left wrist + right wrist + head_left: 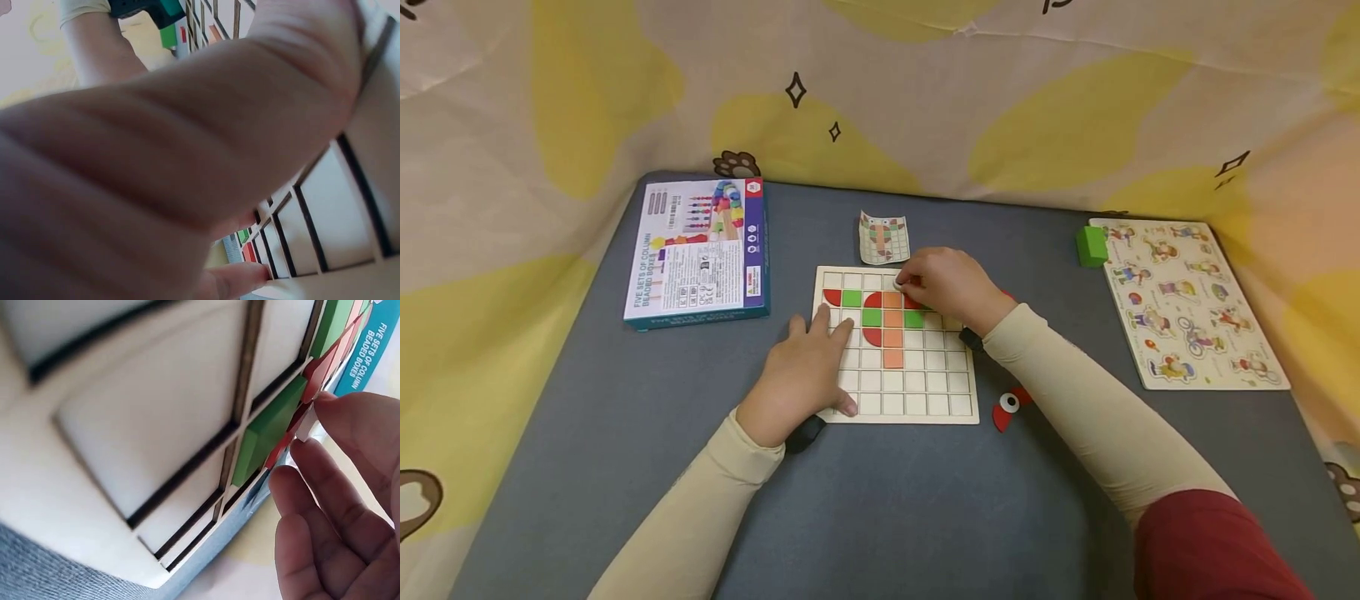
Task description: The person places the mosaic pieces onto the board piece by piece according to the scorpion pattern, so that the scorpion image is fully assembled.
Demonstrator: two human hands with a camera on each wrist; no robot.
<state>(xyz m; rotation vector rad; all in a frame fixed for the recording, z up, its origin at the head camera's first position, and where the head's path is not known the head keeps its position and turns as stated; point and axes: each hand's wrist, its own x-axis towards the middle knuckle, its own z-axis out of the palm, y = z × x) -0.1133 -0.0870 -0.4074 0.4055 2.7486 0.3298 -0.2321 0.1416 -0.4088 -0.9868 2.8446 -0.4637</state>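
A wooden grid board [897, 408] lies on the table, with red, green and orange pieces set in its upper cells. An orange piece [892, 358] ends the column down its middle. My right hand [951, 287] is over the board's top edge. Between thumb and fingertips it pinches a small white piece [304, 422], mostly covered by the fingers. My left hand [801, 371] rests with spread fingers on the board's left side, its thumb near the lower edge. In the left wrist view that hand [187, 137] fills most of the picture.
Above the board lies a small pattern card [883, 239]. Right of it are red pieces and an eye disc [1009, 403], partly under the right arm. A boxed bead set [696, 250] sits at left; a green block [1092, 247] and picture puzzle board [1195, 308] at right.
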